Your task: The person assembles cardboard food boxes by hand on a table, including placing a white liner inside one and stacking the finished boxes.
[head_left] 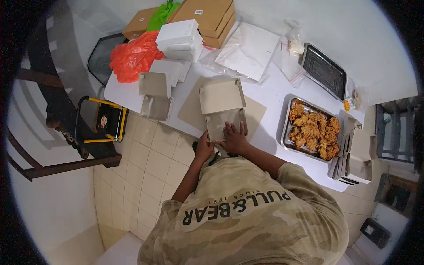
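Observation:
A small cardboard food box (222,96) stands in front of me at the table's near edge, its lid raised and its pale inside facing up. My left hand (204,149) is closed at the box's near left corner, with the thumb along the front edge. My right hand (234,138) reaches over the front wall, its fingers spread inside the box near the right side. Under the box lies a flat grey-beige sheet (255,114). To the left, a second open box (154,86) sits at the table edge.
A metal tray of fried chicken pieces (311,130) lies to the right, beside stacked open boxes (360,152). At the back are folded white boxes (179,37), a red plastic bag (134,57), brown cartons (205,17), white sheets in plastic (249,48) and a dark tray (324,70).

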Available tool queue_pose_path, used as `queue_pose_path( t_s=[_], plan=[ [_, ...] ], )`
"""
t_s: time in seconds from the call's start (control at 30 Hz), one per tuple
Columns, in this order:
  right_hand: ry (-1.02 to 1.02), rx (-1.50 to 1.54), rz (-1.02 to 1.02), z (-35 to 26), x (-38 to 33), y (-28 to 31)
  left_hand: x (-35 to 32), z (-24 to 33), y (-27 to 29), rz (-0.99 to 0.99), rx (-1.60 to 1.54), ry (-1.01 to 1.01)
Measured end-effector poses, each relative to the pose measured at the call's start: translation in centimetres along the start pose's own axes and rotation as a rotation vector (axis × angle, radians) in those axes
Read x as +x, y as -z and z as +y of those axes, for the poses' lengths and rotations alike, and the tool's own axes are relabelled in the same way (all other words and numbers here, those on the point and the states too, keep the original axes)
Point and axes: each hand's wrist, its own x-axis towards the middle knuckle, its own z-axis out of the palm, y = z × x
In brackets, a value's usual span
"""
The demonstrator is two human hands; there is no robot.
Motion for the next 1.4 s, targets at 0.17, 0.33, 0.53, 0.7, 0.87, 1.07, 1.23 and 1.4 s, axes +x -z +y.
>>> queue_pose_path(
  t_s=[0.17,0.33,0.53,0.7,0.87,1.07,1.23,1.4],
  plan=[
    [0.022,-0.037,-0.086,-0.5,0.2,1.3,-0.3,0.8,0.1,0.062,0.165,-0.017],
    [0.082,0.053,-0.017,0.3,0.7,-0.1,0.0,0.5,0.2,0.052,0.240,-0.041],
    [0.077,0.088,-0.087,0.4,0.5,-0.4,0.2,1.5,0.5,0.014,0.172,0.013],
    [0.062,-0.010,-0.018,0.2,-0.2,2.6,0.1,2.5,1.1,0.044,0.294,-0.065],
    [0.064,0.004,0.092,-0.2,-0.3,2.3,-0.1,3.6,1.6,-0.013,0.159,-0.003],
    [-0.035,0.082,-0.068,-1.8,0.2,2.7,-0.3,1.7,2.3,-0.058,0.178,0.025],
    [0.043,-0.029,0.132,-0.3,-0.6,-1.0,0.5,3.7,3.2,0.005,0.660,-0.331],
    [0.048,0.066,-0.001,-0.6,-0.8,1.9,2.8,4.9,4.9,-0.169,1.005,-0.777]
  ],
)
